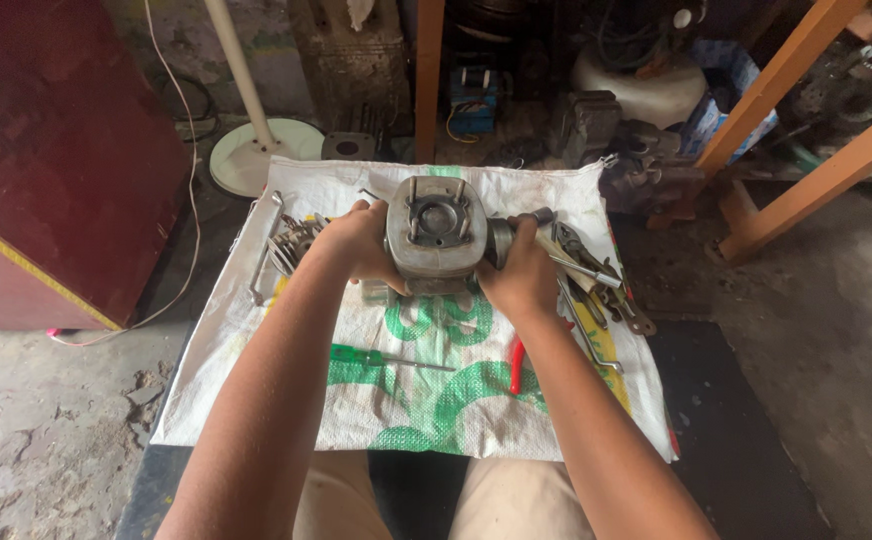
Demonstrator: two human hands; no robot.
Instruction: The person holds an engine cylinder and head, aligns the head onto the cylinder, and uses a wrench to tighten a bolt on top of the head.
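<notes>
Head view: grimy grey metal engine casing (436,232), open-faced, upright.

We see a dull grey cast-metal engine block (436,232), matt and grimy. Under it lies a white woven plastic sack (256,350), coarse with green print. The screwdriver (386,358) has a glossy green plastic handle, and the wrenches (596,280) show worn bare steel.

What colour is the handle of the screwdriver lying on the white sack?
Green, translucent-looking handle of the screwdriver; head view shows it best.
</notes>
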